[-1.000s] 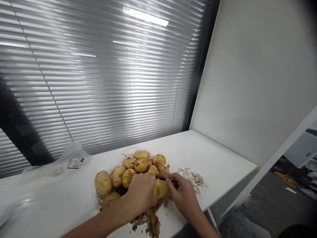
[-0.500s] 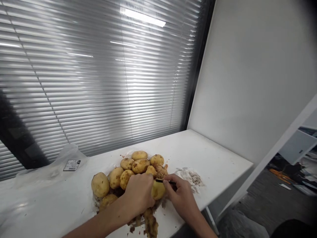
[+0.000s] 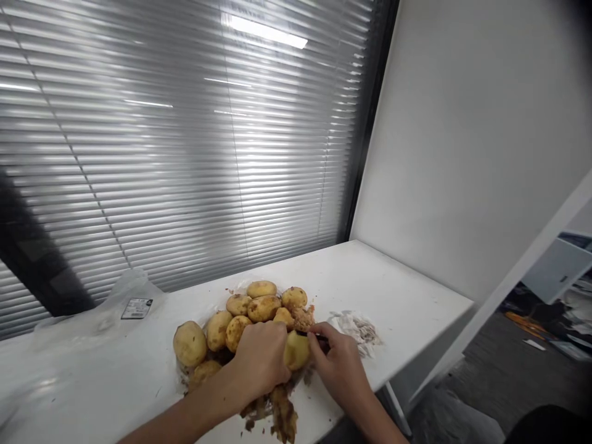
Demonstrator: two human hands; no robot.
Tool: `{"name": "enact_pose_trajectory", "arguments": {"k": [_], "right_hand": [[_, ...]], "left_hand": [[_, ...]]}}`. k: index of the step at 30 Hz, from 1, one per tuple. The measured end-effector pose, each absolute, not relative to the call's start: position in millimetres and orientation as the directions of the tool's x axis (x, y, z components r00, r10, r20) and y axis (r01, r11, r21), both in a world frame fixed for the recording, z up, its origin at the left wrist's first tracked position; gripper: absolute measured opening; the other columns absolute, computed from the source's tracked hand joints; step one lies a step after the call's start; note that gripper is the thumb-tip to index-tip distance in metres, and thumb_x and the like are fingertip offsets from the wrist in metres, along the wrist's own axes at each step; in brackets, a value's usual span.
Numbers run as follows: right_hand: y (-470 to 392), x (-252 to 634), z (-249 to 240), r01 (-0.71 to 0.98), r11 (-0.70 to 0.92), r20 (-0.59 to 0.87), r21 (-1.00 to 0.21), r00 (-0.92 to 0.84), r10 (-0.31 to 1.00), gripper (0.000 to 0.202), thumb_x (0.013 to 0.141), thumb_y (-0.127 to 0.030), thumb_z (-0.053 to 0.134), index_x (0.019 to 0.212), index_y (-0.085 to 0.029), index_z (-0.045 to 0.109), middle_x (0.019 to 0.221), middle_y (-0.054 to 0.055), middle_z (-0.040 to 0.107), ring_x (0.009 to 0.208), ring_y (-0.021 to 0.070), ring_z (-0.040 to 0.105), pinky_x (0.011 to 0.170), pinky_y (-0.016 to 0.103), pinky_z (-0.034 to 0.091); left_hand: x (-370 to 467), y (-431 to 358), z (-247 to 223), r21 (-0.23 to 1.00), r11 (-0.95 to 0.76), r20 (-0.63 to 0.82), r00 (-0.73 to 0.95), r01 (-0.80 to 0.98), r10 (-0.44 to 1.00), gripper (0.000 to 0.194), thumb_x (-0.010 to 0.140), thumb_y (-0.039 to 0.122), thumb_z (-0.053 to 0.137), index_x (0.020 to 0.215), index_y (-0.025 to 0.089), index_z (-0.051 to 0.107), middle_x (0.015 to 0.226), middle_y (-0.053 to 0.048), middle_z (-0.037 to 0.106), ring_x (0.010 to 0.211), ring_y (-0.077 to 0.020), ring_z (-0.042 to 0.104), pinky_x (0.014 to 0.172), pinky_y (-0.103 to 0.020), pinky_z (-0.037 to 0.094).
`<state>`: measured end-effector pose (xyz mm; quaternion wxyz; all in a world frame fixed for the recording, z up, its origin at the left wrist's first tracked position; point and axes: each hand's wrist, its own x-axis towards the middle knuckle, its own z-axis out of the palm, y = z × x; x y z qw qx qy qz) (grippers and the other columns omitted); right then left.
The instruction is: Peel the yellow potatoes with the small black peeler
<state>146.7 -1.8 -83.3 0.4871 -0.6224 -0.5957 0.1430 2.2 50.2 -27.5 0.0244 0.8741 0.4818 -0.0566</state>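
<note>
My left hand (image 3: pixel 263 356) is closed around a partly peeled potato (image 3: pixel 296 351), whose pale yellow side shows to the right of the fingers. In my right hand (image 3: pixel 340 361) is a thin dark-handled tool, seemingly a peeler (image 3: pixel 303 333), its dark end lying against the top of that potato; the blade cannot be made out. Several unpeeled potatoes (image 3: pixel 263 308) lie heaped behind my left hand on thin clear plastic. A smoother, paler potato (image 3: pixel 190 344) sits at the left of the heap. Brown peelings (image 3: pixel 283 414) lie below my hands.
A crumpled white tissue (image 3: pixel 355 330) lies right of the heap on the white table (image 3: pixel 393 290). At the back left is a clear plastic bag (image 3: pixel 108 311) with a label. Window blinds (image 3: pixel 185 154) stand behind, and a pale partition (image 3: pixel 462 154) rises along the right.
The view has shifted very slightly. Both hands keep their hold, and the dark tool has moved barely at all along the potato's top.
</note>
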Motion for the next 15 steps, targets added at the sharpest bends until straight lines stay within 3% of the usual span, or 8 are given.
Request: {"name": "enact_pose_trajectory", "arguments": {"k": [6, 11, 15], "right_hand": [[-3.3, 146.1, -85.0, 0.555, 0.238, 0.384, -0.797, 0.161, 0.909, 0.024, 0.087, -0.027, 0.047, 0.079, -0.018, 0.068, 0.066, 0.003, 0.07, 0.058, 0.0168, 0.064, 0.053, 0.023, 0.042], [-2.4, 144.6, -88.3, 0.568, 0.215, 0.413, -0.794, 0.245, 0.877, 0.023, 0.087, -0.028, 0.049, 0.078, -0.017, 0.068, 0.062, 0.003, 0.069, 0.054, 0.0167, 0.063, 0.051, 0.023, 0.043], [-2.5, 143.5, -88.5, 0.56, 0.236, 0.405, -0.794, 0.198, 0.893, 0.024, 0.086, -0.026, 0.048, 0.076, -0.017, 0.068, 0.06, 0.003, 0.068, 0.052, 0.0163, 0.062, 0.049, 0.022, 0.042]], "left_hand": [[1.7, 50.7, -28.0, -0.006, -0.521, -0.126, 0.516, 0.853, 0.847, 0.036, 0.058, 0.027, 0.062, 0.092, 0.016, 0.065, 0.09, -0.012, 0.071, 0.083, -0.0353, 0.067, 0.069, -0.042, 0.053], [1.7, 51.0, -28.0, -0.006, -0.534, -0.13, 0.529, 0.845, 0.839, 0.036, 0.058, 0.03, 0.062, 0.092, 0.016, 0.064, 0.091, -0.012, 0.071, 0.084, -0.0355, 0.067, 0.069, -0.042, 0.053], [1.0, 51.2, -28.0, -0.009, -0.525, -0.129, 0.519, 0.851, 0.845, 0.036, 0.058, 0.028, 0.061, 0.091, 0.016, 0.064, 0.09, -0.012, 0.071, 0.083, -0.0354, 0.067, 0.068, -0.04, 0.052]]}}
